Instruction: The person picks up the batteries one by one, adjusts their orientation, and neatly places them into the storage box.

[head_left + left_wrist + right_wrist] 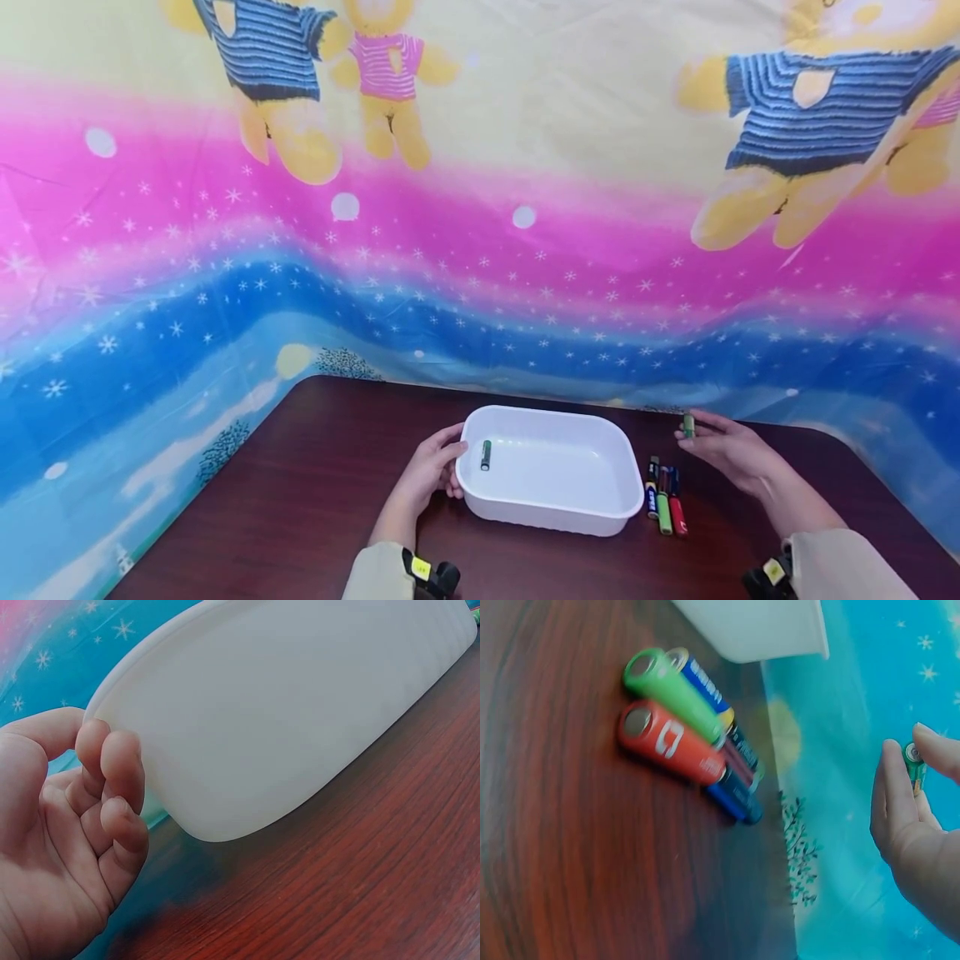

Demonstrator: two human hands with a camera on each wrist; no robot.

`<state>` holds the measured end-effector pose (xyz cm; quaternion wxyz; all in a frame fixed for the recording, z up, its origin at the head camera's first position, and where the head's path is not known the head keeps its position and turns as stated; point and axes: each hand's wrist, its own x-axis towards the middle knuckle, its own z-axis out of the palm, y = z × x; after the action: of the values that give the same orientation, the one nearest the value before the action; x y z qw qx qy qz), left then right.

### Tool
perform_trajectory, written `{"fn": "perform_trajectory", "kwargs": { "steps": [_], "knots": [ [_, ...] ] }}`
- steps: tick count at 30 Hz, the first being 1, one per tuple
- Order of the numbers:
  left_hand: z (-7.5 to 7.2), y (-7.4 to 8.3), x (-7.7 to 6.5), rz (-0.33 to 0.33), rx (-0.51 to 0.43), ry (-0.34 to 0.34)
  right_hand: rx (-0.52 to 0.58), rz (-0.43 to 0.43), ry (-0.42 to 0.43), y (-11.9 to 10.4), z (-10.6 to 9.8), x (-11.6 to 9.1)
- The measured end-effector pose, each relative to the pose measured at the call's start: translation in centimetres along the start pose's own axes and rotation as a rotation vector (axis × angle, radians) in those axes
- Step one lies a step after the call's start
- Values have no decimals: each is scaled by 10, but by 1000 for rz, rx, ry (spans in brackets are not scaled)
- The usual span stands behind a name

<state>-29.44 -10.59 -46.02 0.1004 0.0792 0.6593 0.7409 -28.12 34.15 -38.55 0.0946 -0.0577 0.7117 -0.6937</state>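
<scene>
My left hand (432,468) grips the left end of a white plastic basin (551,512), thumb over the rim and fingers curled against the outer wall. Inside the basin, near its left end, lies a dark green battery (486,456). Raised at the basin's right, my right hand (731,454) pinches a green battery (914,766) between thumb and fingers. Between the basin and that hand, several batteries lie bunched on the table, among them a red battery (671,742), a light green battery (673,697) and a blue battery (705,684).
The dark wood-grain table (300,500) has rounded back corners. Behind it hangs a printed cloth (480,275) with bears and snowflakes, close to the table's back edge. Each wrist wears a black strap with a camera (442,577).
</scene>
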Motion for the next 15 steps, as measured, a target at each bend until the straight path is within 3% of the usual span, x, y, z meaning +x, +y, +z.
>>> {"fn": "perform_trajectory", "kwargs": {
  "steps": [6,15],
  "knots": [
    [-1,-1,1,4,0,2,32,-18,-20,-10,10,6],
    [0,0,1,4,-3,3,-53,18,19,-25,34,15]
  ]
}}
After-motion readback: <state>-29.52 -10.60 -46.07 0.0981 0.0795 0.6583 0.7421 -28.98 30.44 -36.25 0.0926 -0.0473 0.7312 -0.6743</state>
